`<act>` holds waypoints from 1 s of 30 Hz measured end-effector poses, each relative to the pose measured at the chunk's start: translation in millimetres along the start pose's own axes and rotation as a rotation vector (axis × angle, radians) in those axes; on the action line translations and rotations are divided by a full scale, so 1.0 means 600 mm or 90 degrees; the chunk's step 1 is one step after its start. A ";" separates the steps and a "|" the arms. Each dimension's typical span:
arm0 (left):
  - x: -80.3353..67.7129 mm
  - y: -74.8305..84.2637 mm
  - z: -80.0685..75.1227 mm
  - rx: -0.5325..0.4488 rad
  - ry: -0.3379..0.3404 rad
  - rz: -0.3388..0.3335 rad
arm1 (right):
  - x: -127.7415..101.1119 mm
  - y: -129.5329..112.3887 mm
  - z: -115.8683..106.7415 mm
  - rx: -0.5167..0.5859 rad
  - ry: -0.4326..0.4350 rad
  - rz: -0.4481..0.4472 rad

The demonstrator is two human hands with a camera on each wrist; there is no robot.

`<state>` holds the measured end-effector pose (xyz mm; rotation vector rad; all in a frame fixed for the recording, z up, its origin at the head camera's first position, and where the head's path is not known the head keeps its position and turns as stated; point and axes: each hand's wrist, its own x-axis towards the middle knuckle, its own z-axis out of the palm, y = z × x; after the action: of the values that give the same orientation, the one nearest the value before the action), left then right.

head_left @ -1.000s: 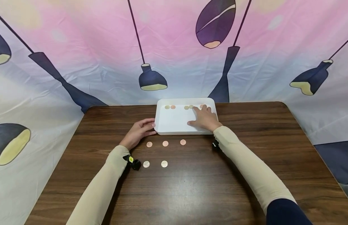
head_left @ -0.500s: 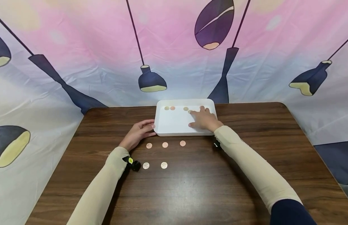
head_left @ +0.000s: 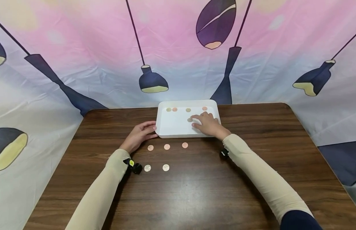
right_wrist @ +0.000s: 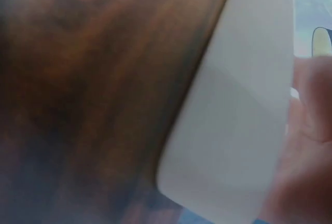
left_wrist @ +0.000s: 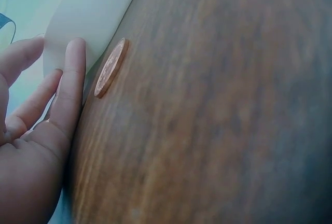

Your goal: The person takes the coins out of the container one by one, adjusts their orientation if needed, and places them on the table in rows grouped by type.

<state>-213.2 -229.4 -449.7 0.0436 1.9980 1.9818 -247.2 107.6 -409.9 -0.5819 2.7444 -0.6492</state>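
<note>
Dark wood-grain table (head_left: 195,191), rounded far corners, faint glare at centre. Backdrop cloth (head_left: 94,48) hangs behind and wraps both sides: pink fading to pale blue, printed with navy pendant lamps (head_left: 153,82) on thin cords. Cloth wrinkled. Even, soft light.

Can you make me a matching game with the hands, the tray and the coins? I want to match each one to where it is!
Things:
1. left hand
2. right hand
3. white tray
4. five coins outside the tray

Places:
A. inside the tray, fingertips at a coin
B. on the wooden table, at its far edge
C. resting against the tray's left side
D. on the table in two rows, between the tray and the person

Pairs: 1-C, 2-A, 3-B, 4-D
</note>
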 end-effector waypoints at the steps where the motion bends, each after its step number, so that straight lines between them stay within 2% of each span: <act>1: 0.000 0.000 -0.001 0.000 0.001 0.000 | 0.003 0.001 0.002 0.031 0.021 -0.006; 4: 0.000 0.001 -0.005 0.000 0.004 0.001 | 0.013 0.006 0.007 0.131 0.058 -0.027; 6: 0.001 0.001 -0.006 0.001 0.004 0.002 | 0.021 0.010 0.011 0.186 0.055 -0.036; 8: 0.002 0.000 -0.007 0.003 0.002 0.003 | 0.027 0.012 0.013 0.213 0.042 -0.031; 14: 0.005 -0.003 -0.004 -0.001 -0.004 0.000 | 0.039 0.019 0.016 0.257 0.011 0.006; 21: 0.009 -0.002 0.000 -0.007 -0.009 0.011 | 0.045 0.015 0.015 0.198 0.014 0.023; 30: 0.003 -0.005 -0.002 -0.006 -0.003 0.010 | 0.051 -0.002 0.022 0.272 0.032 0.090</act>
<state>-214.5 -230.6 -453.0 0.0604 1.9907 1.9994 -269.8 88.4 -425.7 -0.2736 2.5417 -1.1806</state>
